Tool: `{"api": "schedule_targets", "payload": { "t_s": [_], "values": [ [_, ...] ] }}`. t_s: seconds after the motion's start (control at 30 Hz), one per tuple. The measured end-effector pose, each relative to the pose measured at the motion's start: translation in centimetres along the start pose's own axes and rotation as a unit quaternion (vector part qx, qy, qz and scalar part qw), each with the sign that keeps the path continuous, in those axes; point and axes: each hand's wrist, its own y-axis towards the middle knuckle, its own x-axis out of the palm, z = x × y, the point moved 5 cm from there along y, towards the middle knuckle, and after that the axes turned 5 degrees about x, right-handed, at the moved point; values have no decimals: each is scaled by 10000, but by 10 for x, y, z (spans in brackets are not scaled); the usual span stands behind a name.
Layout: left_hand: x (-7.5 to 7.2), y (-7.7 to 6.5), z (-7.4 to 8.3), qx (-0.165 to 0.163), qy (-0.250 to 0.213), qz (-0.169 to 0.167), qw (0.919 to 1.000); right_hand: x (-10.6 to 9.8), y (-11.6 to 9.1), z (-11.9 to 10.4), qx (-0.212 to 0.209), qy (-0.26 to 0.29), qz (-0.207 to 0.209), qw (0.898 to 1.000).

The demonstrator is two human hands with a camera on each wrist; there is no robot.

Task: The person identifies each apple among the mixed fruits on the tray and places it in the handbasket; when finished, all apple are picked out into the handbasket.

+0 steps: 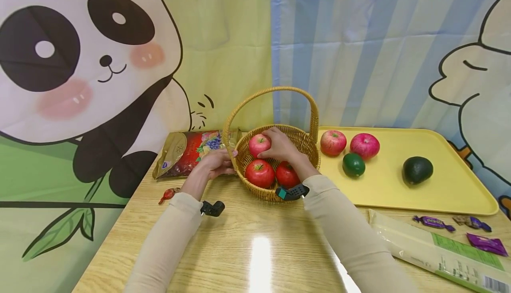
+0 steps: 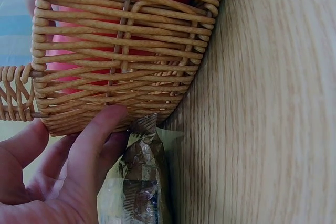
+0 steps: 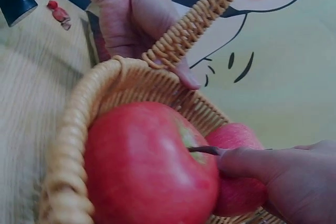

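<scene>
A wicker basket with a tall arched handle stands on the wooden table. My left hand holds its left side where the handle meets the rim, with fingers against the outer weave. Inside the basket, my right hand grips a pinkish apple at the back left. Two redder apples lie in front of it: one at the left, one at the right, partly covered by my right wrist. Close up in the right wrist view, a red apple hides part of the held one.
Right of the basket, a yellow tray bears two apples, a green fruit and a dark avocado. A red-gold bag lies behind my left hand. Wrapped candies and a long packet lie front right.
</scene>
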Motion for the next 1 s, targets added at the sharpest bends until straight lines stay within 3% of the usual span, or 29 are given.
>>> {"api": "schedule_targets", "payload": {
  "t_s": [0.53,1.0],
  "values": [
    [-1,0,-1,27,-79,-74,9999,19,9,-7,226,-224,-221,9992],
    [-1,0,-1,52,-100,-107,9999,23,9,-10,365,-194,-337,9986]
  ]
}}
